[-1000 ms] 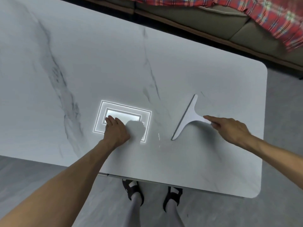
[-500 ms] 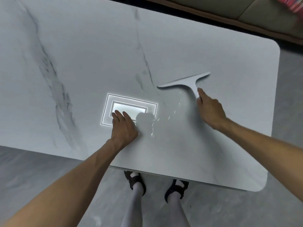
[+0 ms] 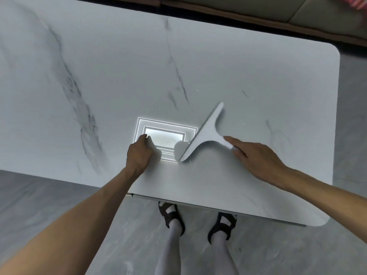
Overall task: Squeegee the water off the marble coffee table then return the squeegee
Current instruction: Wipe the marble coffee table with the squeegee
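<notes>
Right hand (image 3: 256, 157) grips the handle of the one white squeegee (image 3: 205, 133), blade angled on the marble bench (image 3: 119, 66) centre-near; left hand (image 3: 140, 153) rests curled on the bench, holding nothing. Best keep the blade flat, pressure even, and pull toward the near edge. Count: one squeegee, one bench, two hands.

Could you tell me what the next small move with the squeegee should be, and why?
Probably draw the squeegee on toward the near table edge. The right hand holds its handle with the blade slanted flat on the marble beside the bright light reflection, while the left hand rests on the top, clear of that path.
</notes>
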